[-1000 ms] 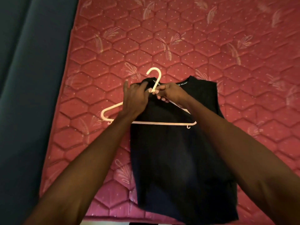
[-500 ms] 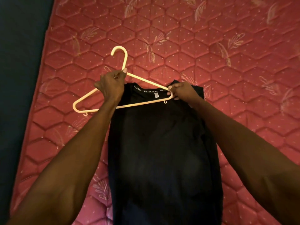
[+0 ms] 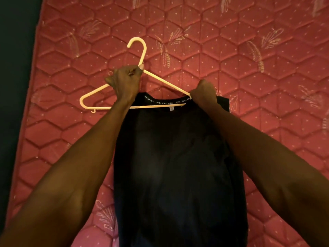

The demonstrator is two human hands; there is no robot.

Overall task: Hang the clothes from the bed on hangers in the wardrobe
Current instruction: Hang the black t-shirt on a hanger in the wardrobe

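A black sleeveless top (image 3: 178,157) lies flat on the red quilted mattress (image 3: 249,59), its collar towards the far side. A cream plastic hanger (image 3: 142,50) lies partly inside the collar, its right arm running into the neck opening and its left end sticking out over the mattress. My left hand (image 3: 124,81) grips the hanger at the base of its hook. My right hand (image 3: 203,93) grips the right shoulder of the top where the hanger's right arm goes in; its fingers are hidden in the fabric.
The mattress's left edge (image 3: 33,86) borders a dark blue surface (image 3: 14,86). Bare mattress stretches beyond and to the right of the top. No wardrobe is in view.
The hanger has shifted from lying across the top's chest to pointing into the collar. My right hand moved from the neck to the right shoulder, and the hanger's right end has gone under the fabric.
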